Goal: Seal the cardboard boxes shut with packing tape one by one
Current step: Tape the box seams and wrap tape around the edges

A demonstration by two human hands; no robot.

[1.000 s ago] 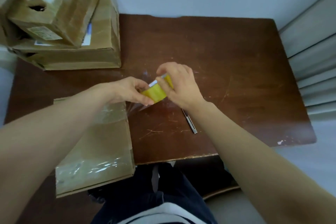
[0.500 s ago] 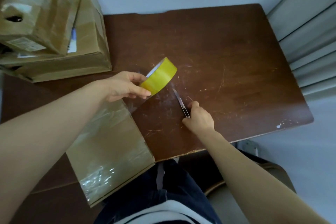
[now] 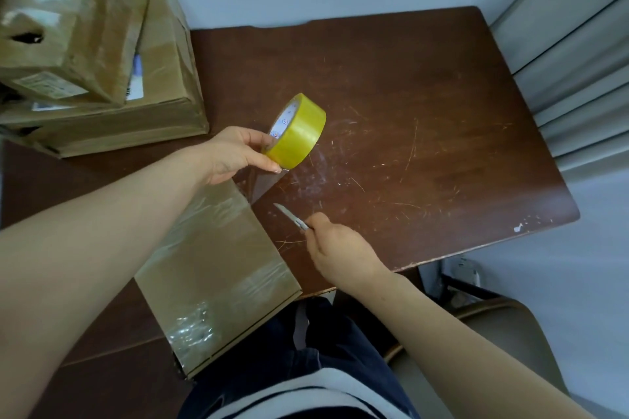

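Fingers and thumb of the left hand (image 3: 235, 153) gripped a yellow tape roll (image 3: 299, 129), held on edge in the air above the middle of the brown worktop (image 3: 425, 105). A clear strip of tape (image 3: 260, 184) ran from the underside of the roll down to the far right corner of a flat cardboard box (image 3: 218, 258). That box lay at the near left of the worktop, with its near end hanging past the edge over the person's lap. Glossy tape covered much of its top face.

The right hand (image 3: 340, 245) was just right of the box, close to the worktop's near edge. Its fingers were curled round the handle of a small utility knife (image 3: 289, 215). The bare blade pointed far and left toward the stretched strip, its tip just short of it and not touching. The roll sat farther away than the knife, and the two hands were apart, with the strip between them.

At the far left two more cardboard boxes were stacked. A broad lower box (image 3: 163, 92) rested on the worktop, and a smaller upper box (image 3: 78, 20) sat tilted on it, with a torn hole in its side. Pale scratches marked the worktop right of the roll.
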